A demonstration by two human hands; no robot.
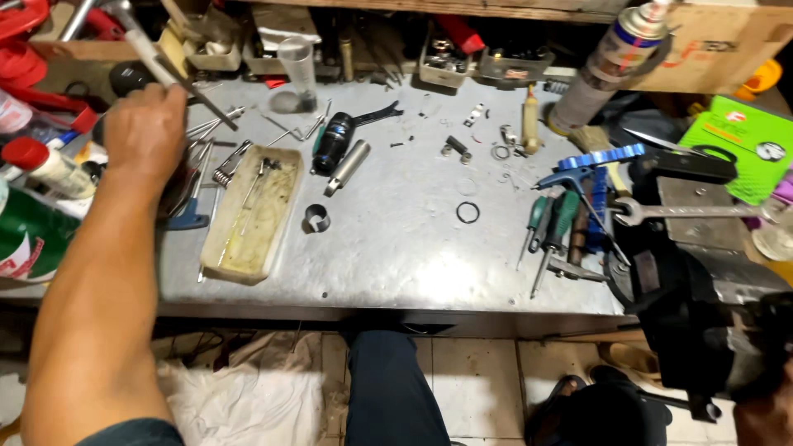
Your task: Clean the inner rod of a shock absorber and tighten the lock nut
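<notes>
- While the left hand point(144, 132) is raised over the far left of the metal workbench point(396, 256), its fingers are closed round a thin white-handled tool point(153, 58) that angles up and away from the knuckles.
- A dark slender shaft point(211, 107) runs on from the same grip toward the bench; whether it belongs to that tool cannot be told.
- Only the edge of the right hand point(764, 417) shows at the lower right corner, against a bulky black object point(702, 330); how far it is open cannot be told.
- Just right of the left hand lies a shallow beige tray point(252, 215) holding a thin rod.
- Beyond the tray sit a black cylinder point(333, 142) and a grey metal tube point(347, 167), side by side.
- A short black sleeve point(315, 218) and a black ring point(467, 212) lie apart on the bare middle of the bench.
- Green-handled screwdrivers point(552, 223) and a blue hex-key holder point(607, 157) are grouped at the right, near an open-ended spanner point(686, 212).
- A spray can point(607, 62) leans at the far right rear.
</notes>
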